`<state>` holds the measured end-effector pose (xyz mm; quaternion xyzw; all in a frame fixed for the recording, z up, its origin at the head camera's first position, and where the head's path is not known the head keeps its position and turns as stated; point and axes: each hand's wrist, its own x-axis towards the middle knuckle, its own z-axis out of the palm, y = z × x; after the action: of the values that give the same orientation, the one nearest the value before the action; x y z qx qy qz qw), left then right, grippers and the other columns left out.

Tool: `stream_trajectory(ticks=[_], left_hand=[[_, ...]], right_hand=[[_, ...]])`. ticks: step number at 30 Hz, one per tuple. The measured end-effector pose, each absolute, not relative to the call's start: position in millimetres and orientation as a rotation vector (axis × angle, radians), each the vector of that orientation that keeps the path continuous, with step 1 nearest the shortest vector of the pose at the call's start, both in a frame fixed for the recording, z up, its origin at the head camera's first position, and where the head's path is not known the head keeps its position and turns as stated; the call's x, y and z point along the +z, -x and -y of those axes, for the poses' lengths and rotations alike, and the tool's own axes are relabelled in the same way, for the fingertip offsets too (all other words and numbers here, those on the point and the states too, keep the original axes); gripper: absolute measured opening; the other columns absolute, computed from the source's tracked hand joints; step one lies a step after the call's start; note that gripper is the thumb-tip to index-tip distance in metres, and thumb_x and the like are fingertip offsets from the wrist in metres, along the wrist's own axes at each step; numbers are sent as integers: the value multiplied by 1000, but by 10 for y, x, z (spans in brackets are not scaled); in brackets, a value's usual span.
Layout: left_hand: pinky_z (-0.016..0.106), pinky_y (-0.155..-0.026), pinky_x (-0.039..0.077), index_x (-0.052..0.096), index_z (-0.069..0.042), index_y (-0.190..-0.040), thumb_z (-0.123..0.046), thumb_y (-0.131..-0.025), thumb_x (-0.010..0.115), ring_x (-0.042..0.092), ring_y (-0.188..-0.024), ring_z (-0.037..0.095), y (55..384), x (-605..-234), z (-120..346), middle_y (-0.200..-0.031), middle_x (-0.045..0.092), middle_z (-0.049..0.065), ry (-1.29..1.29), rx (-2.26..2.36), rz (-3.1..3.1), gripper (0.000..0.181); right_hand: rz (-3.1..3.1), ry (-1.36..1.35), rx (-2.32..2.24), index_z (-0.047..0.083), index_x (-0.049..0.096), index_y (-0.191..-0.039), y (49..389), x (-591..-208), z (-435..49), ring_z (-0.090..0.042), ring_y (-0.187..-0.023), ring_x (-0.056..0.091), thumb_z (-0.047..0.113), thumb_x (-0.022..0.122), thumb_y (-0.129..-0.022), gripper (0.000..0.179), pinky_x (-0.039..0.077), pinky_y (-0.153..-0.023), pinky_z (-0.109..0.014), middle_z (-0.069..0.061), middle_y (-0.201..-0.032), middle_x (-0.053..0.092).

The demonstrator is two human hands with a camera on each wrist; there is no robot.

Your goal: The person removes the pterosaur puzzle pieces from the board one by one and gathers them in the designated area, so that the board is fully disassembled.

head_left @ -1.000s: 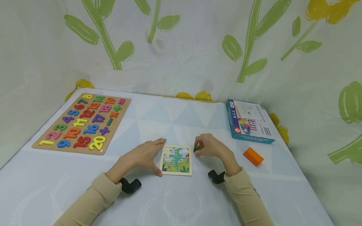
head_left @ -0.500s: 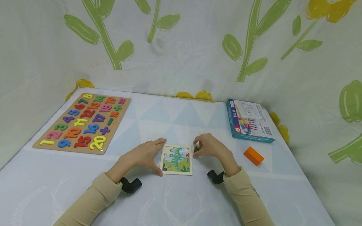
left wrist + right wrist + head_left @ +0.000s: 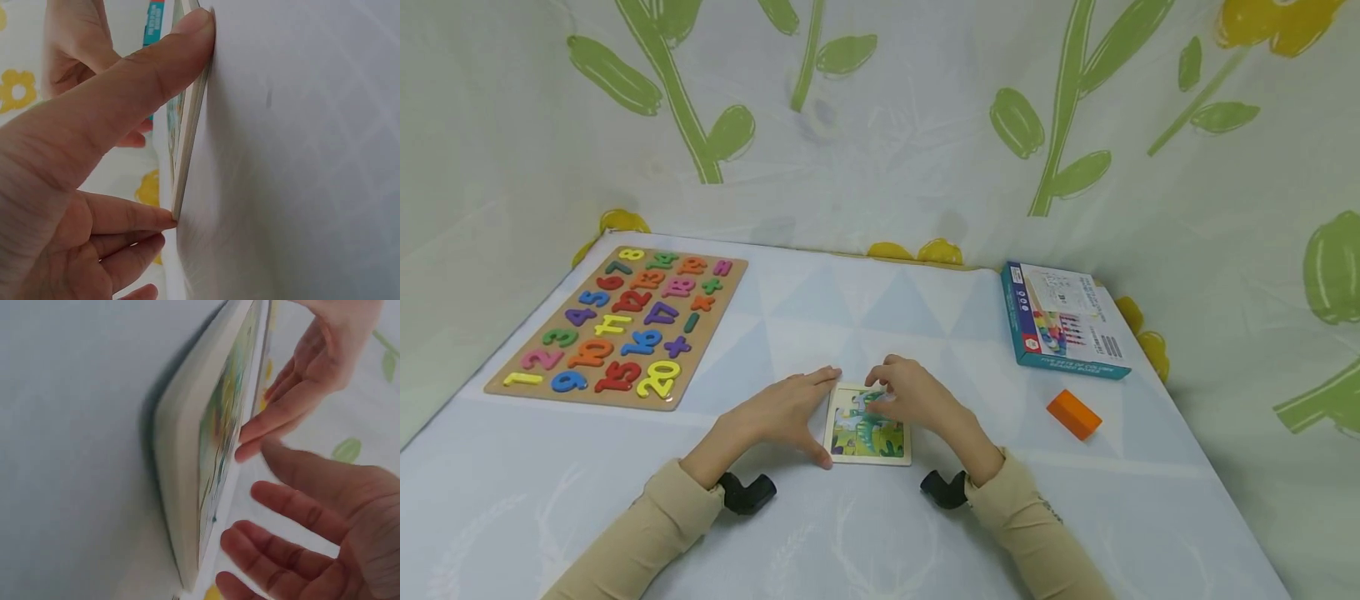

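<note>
A small framed jigsaw puzzle [image 3: 867, 458] with a green dinosaur lies on the table, a pale gap showing at its upper left. My left hand [image 3: 782, 408] holds it by the left side, thumb at the near corner and a fingertip at the far corner. Over the puzzle's upper right hovers my right hand [image 3: 917, 396], hiding part of the picture. In the right wrist view, the right hand's fingers [image 3: 300, 500] are loosely bent, thumb and index apart, and no piece shows between them.
A brown number board [image 3: 617, 333] with coloured numerals lies at the left. At the back right sits a flat teal-edged box [image 3: 1063, 321], with an orange block [image 3: 1075, 414] in front of it. Patterned fabric [image 3: 880, 125] hangs behind the table.
My right hand has moved left from beside the puzzle to above it. The small green piece it pinched earlier is no longer seen in its fingers. My left hand stays put.
</note>
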<state>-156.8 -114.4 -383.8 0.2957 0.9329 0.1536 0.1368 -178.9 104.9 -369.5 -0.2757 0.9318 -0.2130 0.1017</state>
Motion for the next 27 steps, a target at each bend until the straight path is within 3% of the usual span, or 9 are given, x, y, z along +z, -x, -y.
stream_trajectory(ticks=[9,19,27], left_hand=[[53,-112,35,36,5,-144,-51,-62,86,37,-140,34,1568,-3797,1135,-156,31,16,-879,459,-2704,112],[53,-110,38,37,6,-144,-50,-61,87,39,-138,37,1578,-3769,1125,-155,31,17,-869,478,-2711,112],[52,-110,39,40,3,-143,-48,-60,88,39,-137,37,1530,-3846,1100,-155,32,15,-799,540,-2683,109]], right_hand=[[-2771,866,-540,9,71,-108,1812,-3740,-963,-13,-73,48,22,73,-86,26,47,-67,-25,-5,-92,58],[-2790,951,-389,16,69,-108,1818,-3732,-938,-14,-78,48,20,67,-91,18,47,-67,-24,-6,-98,56],[-2777,978,-248,20,65,-100,1777,-3786,-869,-14,-75,45,29,66,-91,13,41,-60,-21,-2,-90,52]])
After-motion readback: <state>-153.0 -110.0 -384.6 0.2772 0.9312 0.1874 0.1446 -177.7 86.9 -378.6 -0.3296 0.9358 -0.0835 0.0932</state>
